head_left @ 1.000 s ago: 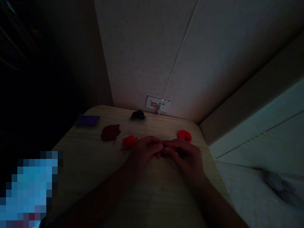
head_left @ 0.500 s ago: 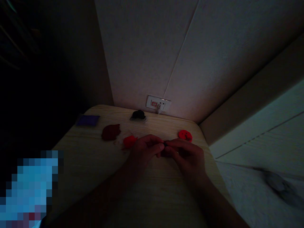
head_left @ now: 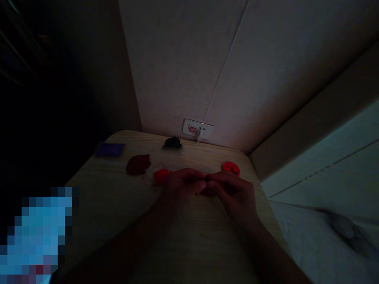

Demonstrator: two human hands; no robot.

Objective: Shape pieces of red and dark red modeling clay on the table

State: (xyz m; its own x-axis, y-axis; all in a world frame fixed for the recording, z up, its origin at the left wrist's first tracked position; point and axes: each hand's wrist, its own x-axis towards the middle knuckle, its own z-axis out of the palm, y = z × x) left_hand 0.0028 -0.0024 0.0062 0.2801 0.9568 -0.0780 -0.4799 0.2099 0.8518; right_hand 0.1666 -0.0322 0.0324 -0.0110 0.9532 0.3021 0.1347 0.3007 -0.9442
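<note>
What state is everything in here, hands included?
Left hand: pinching small dark piece
Right hand: pinching the same piece
Dark red slab: flattened, ragged-edged
Bright red lump: lying on table
Black lump: on clear wrapping
Red disc: flat, dark-marked
Purple packet: flat; seal unclear
Wall socket: plug inserted

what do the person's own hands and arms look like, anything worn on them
Both the left hand and the right hand are bare, with no glove visible. The forearms look bare too, with no sleeve in sight. No ring, watch or bracelet shows, though the picture is too dark to rule out something small.
</note>
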